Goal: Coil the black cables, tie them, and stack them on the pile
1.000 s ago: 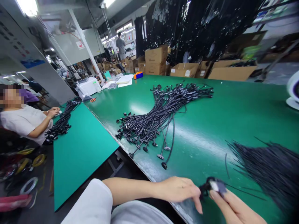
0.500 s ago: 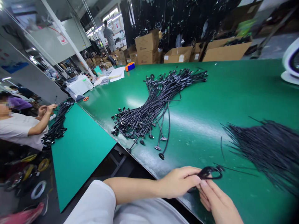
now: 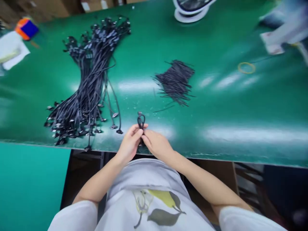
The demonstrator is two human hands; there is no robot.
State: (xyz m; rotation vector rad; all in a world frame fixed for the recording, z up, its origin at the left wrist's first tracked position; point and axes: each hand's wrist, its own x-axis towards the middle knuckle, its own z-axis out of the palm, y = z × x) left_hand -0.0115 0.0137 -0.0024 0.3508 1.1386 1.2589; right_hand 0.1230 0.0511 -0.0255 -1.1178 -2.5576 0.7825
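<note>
Both of my hands meet at the near edge of the green table [image 3: 240, 109]. My left hand [image 3: 130, 144] and my right hand [image 3: 156, 145] are closed together on one looped black cable [image 3: 141, 121], whose loop sticks up above my fingertips. To the left lies a big bundle of black cables [image 3: 84, 89] with small connectors fanned out at its near end. Just beyond my hands sits a smaller heap of thin black ties [image 3: 176, 80], apart from them.
A white fan base [image 3: 190, 9] stands at the table's far edge. A yellow rubber band [image 3: 246, 67] lies at right, with blurred white items [image 3: 281, 32] behind it. White paper [image 3: 12, 53] and an orange-blue tape roll [image 3: 26, 28] are at far left. A lower teal table [image 3: 29, 186] adjoins at left.
My view has swung right and downward, so the table faces me squarely. The cable stays in both hands, now held upright in front of my chest near the table edge.
</note>
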